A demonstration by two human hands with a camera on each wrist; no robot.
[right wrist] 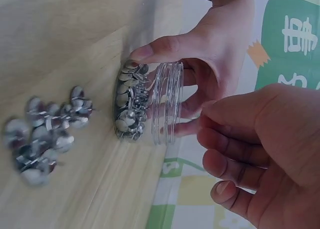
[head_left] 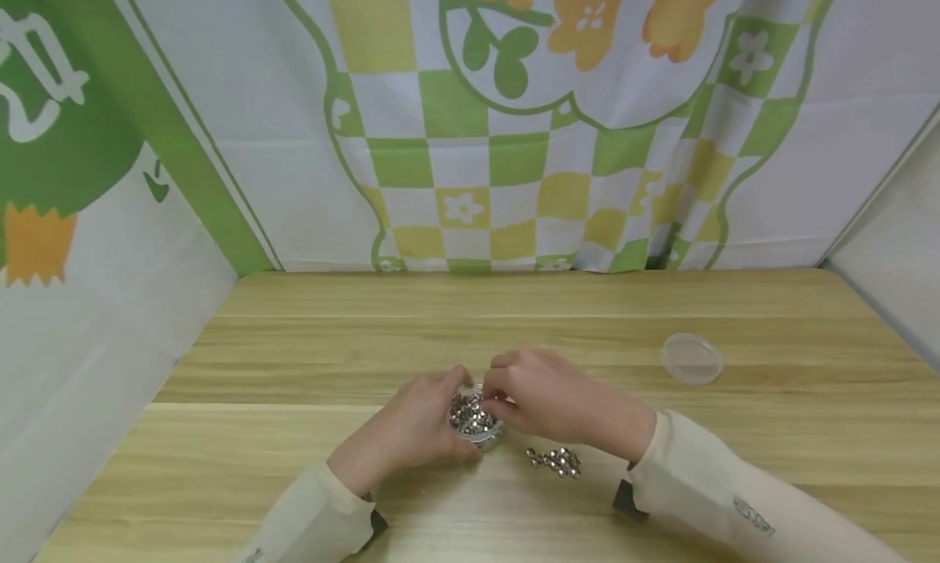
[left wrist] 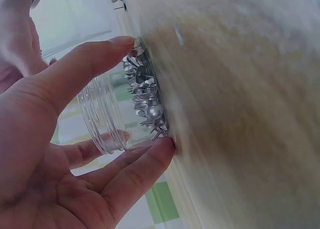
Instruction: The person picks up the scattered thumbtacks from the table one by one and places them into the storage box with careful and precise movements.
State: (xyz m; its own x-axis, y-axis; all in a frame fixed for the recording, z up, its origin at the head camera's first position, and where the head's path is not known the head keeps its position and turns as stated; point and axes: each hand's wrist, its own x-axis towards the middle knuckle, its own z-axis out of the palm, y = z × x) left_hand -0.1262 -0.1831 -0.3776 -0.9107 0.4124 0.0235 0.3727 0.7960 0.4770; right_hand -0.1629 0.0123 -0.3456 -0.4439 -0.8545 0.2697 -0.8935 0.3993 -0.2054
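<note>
Left grip (head_left: 411,420): curled round the jar (right wrist: 167,96); best kept steady.
Jarred tacks (head_left: 470,416): between the grips; sharp points need care.
Right grip (head_left: 543,396): curled by jar's mouth; cannot tell whether pinching.
Loose tacks (head_left: 560,463): just beside right grip; best handled by heads.

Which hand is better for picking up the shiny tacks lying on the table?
Probably the right hand: the loose tacks lie on its side of the jar, while the left hand grips that jar.
</note>
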